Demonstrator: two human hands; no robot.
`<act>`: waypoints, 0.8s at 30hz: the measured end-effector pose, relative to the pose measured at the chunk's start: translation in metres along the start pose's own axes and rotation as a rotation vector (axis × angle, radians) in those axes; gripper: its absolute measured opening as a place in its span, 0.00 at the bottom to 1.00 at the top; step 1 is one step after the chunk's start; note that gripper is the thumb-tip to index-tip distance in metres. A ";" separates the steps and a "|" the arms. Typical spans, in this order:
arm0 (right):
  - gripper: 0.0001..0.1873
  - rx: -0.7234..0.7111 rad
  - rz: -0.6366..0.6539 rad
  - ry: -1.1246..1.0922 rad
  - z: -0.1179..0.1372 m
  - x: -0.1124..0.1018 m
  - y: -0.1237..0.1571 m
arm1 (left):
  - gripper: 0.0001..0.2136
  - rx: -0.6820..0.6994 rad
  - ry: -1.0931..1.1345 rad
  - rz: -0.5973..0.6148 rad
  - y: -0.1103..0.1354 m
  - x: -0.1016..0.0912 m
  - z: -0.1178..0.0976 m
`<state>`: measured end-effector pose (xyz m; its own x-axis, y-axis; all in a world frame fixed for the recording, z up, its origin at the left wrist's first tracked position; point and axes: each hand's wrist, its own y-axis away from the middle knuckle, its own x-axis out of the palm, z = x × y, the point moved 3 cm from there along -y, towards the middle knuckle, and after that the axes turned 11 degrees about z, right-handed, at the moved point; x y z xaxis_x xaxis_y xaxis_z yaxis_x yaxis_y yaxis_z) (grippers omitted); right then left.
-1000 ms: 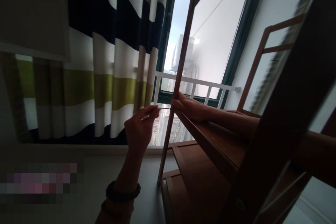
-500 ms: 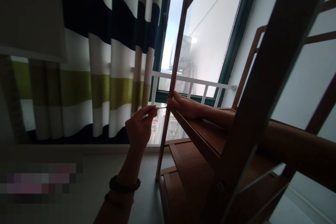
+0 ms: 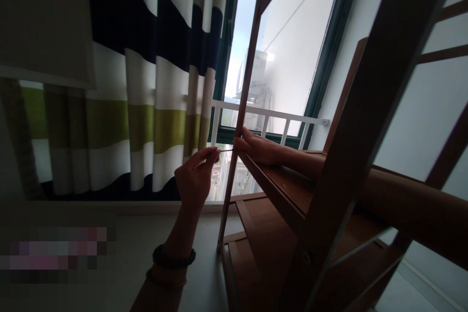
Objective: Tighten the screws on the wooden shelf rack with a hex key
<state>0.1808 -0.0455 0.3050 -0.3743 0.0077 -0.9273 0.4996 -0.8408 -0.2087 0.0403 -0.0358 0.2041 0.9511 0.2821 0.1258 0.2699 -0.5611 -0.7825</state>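
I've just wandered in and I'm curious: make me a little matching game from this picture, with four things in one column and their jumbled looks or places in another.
Column one
1. Left hand
2. Right hand
3. Curtain
4. Railing

Column two
A. White, across the lower part of the window
B. At the upright, by the end of a brown shelf
C. Patterned in white, dark blue and green
D. Pinching a thin rod between the fingertips

Right pairs: 1-D, 2-B, 3-C, 4-A
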 end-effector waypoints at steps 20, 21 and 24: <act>0.06 0.004 0.041 0.033 -0.002 -0.002 -0.002 | 0.12 -0.099 0.254 0.032 -0.002 0.007 0.005; 0.06 -0.001 0.049 0.041 -0.002 -0.002 -0.003 | 0.12 -0.120 0.317 0.031 -0.003 0.009 0.008; 0.07 -0.016 0.074 0.053 -0.002 -0.002 -0.002 | 0.12 -0.147 0.448 0.020 -0.003 0.015 0.012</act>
<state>0.1820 -0.0422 0.3069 -0.2939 -0.0250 -0.9555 0.5370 -0.8313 -0.1434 0.0518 -0.0210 0.2007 0.9188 -0.0753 0.3874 0.2384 -0.6764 -0.6969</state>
